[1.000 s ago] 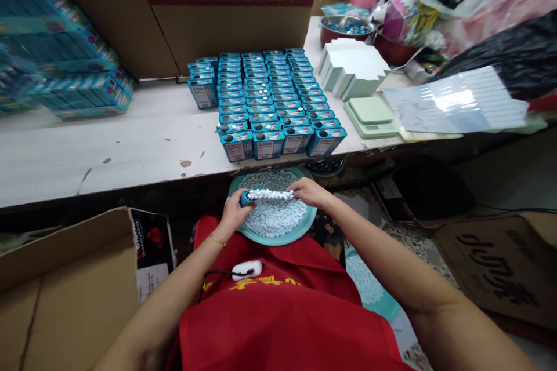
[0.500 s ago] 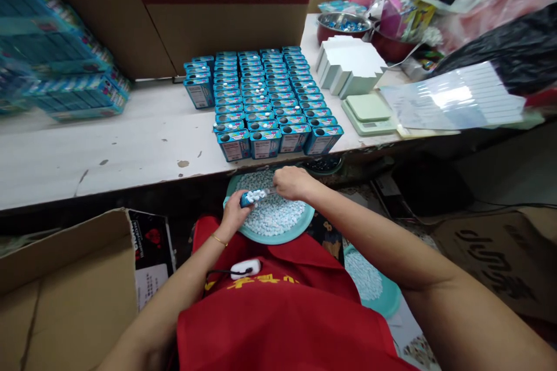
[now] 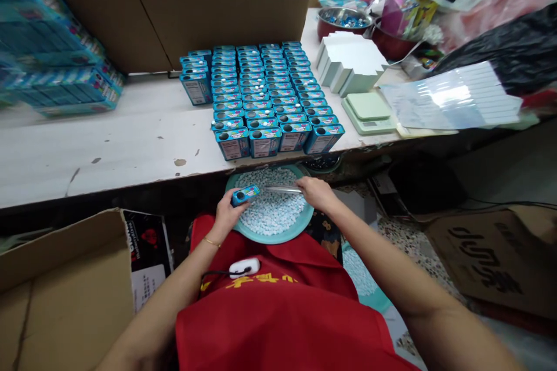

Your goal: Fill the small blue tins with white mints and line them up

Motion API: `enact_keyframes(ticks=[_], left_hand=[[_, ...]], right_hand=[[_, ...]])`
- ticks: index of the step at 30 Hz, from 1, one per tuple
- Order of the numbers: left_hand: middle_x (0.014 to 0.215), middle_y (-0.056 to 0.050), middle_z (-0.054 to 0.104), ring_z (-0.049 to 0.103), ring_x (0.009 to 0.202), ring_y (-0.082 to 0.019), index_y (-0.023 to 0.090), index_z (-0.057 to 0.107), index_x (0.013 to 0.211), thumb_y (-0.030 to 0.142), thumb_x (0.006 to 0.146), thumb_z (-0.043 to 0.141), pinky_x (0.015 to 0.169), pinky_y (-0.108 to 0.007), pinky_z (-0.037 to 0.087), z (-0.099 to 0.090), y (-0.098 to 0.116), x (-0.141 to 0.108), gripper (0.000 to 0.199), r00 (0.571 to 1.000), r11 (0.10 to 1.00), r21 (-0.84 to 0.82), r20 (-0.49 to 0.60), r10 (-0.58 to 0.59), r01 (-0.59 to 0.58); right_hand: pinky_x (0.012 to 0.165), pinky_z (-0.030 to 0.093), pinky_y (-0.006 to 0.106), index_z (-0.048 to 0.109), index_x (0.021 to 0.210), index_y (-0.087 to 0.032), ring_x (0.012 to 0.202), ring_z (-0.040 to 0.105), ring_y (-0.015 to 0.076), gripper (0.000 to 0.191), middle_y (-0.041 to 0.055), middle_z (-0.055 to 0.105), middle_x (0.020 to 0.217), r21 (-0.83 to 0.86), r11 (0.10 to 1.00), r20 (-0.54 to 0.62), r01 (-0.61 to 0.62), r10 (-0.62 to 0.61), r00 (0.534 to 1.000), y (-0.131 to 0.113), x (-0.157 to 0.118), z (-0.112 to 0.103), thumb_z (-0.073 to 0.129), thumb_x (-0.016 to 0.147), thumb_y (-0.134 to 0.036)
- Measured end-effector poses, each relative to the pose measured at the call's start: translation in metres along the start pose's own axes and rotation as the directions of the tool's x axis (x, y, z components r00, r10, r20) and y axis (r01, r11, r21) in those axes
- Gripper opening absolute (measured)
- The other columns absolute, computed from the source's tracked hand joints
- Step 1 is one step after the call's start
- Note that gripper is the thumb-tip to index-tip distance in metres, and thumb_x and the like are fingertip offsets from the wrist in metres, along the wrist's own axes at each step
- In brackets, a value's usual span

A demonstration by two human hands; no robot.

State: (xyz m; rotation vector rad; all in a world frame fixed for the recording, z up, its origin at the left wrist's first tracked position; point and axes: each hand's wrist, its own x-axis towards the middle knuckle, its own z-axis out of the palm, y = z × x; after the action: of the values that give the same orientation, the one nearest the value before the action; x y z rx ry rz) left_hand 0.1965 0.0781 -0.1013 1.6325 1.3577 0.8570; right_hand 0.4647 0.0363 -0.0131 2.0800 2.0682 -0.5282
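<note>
My left hand is closed around a small blue candy tin with a dark round spot on its top, tilted over the left side of a turquoise basin. Small white-and-pale-blue candies fill that basin, which rests on my lap. In my right hand, at the basin's right rim, I grip the handle of a metal spoon. Its tip points left toward the tin, just above the candies; the bowl of the spoon is hard to make out.
Rows of blue tins stand on the white table, some with loose candies on top. A pale green scale and white cartons are to their right. An open cardboard box lies at lower left, a second basin at lower right.
My right hand has drawn back to the right with the spoon, away from the tin. The candies heaped over the tin's top are gone, and its printed top shows.
</note>
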Motion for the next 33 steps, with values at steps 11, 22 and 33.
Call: enact_keyframes(ticks=[11,22,33], left_hand=[[0.092,-0.005,0.064,0.06,0.082,-0.018,0.017,0.058,0.103,0.039,0.059,0.072,0.079,-0.032,0.048,-0.038,0.012,-0.018,0.051,0.975,0.988,-0.099,-0.175,-0.138,0.122],[0.092,-0.004,0.063,0.059,0.084,-0.018,0.017,0.057,0.102,0.034,0.063,0.069,0.081,-0.032,0.046,-0.021,0.014,-0.006,0.044,0.996,0.999,-0.029,-0.085,-0.021,0.019],[0.099,-0.006,0.061,0.057,0.094,-0.022,0.019,0.06,0.1,0.023,0.064,0.064,0.087,-0.035,0.044,0.005,0.021,-0.002,0.036,0.991,0.98,0.147,0.007,0.132,-0.131]], right_hand=[[0.082,0.043,0.025,0.068,0.102,-0.02,0.1,0.059,0.0195,0.033,0.0073,0.068,0.104,0.327,0.942,0.107,-0.075,0.042,0.993,-0.057,0.044,0.127,0.046,0.079,-0.012],[0.06,0.045,0.023,0.07,0.099,-0.015,0.062,0.058,0.0127,0.032,0.001,0.07,0.073,0.661,0.75,-0.002,0.025,-0.032,0.999,0.005,0.017,0.041,0.049,0.074,-0.017],[0.077,0.043,0.027,0.07,0.097,-0.019,0.094,0.061,0.0212,0.033,0.011,0.068,0.099,-0.036,0.981,0.132,0.19,-0.184,0.974,-0.072,0.0,-0.084,0.045,0.076,-0.019]])
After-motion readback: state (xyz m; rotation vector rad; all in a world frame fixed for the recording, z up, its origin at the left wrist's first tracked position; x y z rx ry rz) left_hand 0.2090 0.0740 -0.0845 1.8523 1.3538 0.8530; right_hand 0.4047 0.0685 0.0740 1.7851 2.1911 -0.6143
